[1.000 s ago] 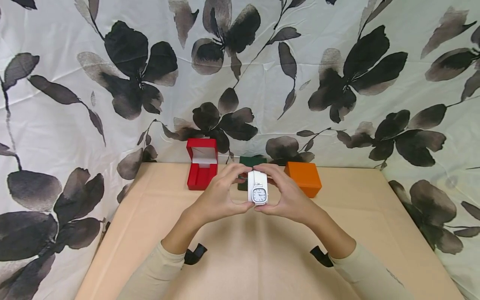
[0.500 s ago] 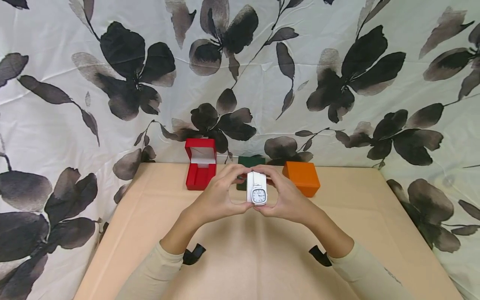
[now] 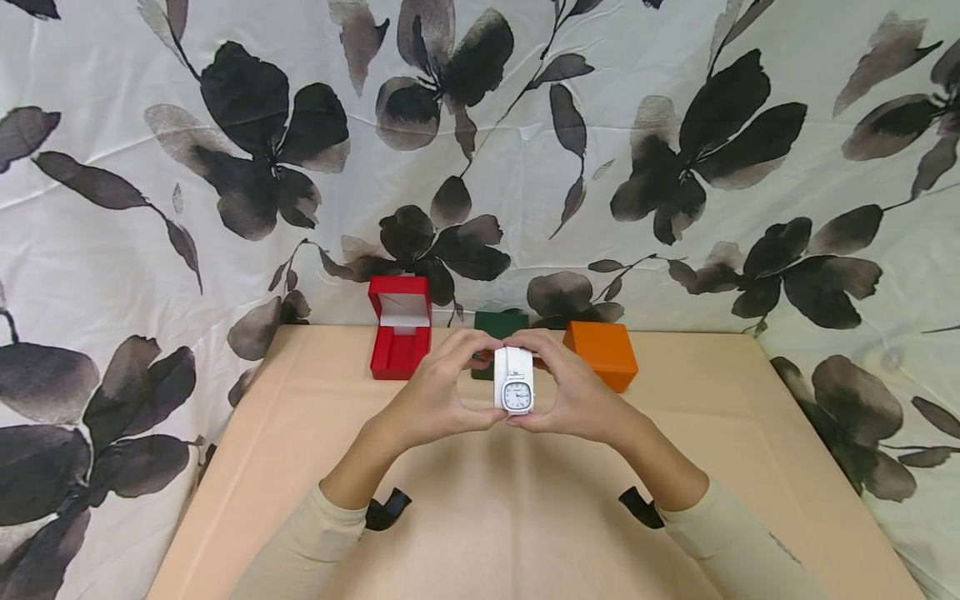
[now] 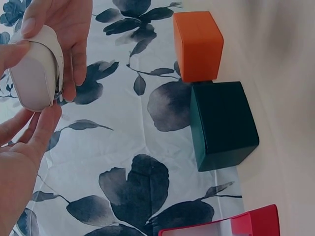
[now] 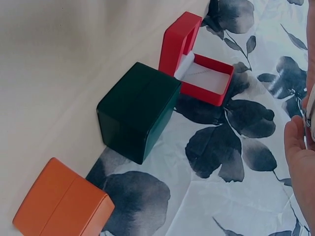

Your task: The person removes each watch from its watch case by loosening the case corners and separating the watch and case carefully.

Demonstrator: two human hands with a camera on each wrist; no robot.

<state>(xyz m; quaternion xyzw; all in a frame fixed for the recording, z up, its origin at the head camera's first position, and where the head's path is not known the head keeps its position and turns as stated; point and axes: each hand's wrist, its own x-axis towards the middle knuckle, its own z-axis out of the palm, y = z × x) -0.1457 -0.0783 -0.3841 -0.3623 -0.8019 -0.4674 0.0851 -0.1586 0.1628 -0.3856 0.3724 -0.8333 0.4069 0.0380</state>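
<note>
A white wristwatch (image 3: 517, 393) with a squarish dial is wrapped round a white cushion (image 3: 498, 379), held up over the table in the head view. My left hand (image 3: 441, 390) grips it from the left, fingertips at the top end and thumb at the bottom. From the right, my right hand (image 3: 583, 390) pinches the same two ends. In the left wrist view the cushion's pale side (image 4: 33, 78) shows between the fingers, with the strap at its edge. Only a sliver of the watch (image 5: 309, 118) appears at the right wrist view's edge.
At the table's back stand an open red box (image 3: 401, 350) with a white-lined lid, a green box (image 3: 501, 321) partly hidden behind the hands, and a closed orange box (image 3: 602, 354). A floral cloth (image 3: 525, 167) hangs behind the beige-covered table (image 3: 517, 517).
The watch and cushion have tilted slightly, the dial sitting a little lower between the hands. Both hands keep their hold, and the boxes stay put while the head view shifts slightly.
</note>
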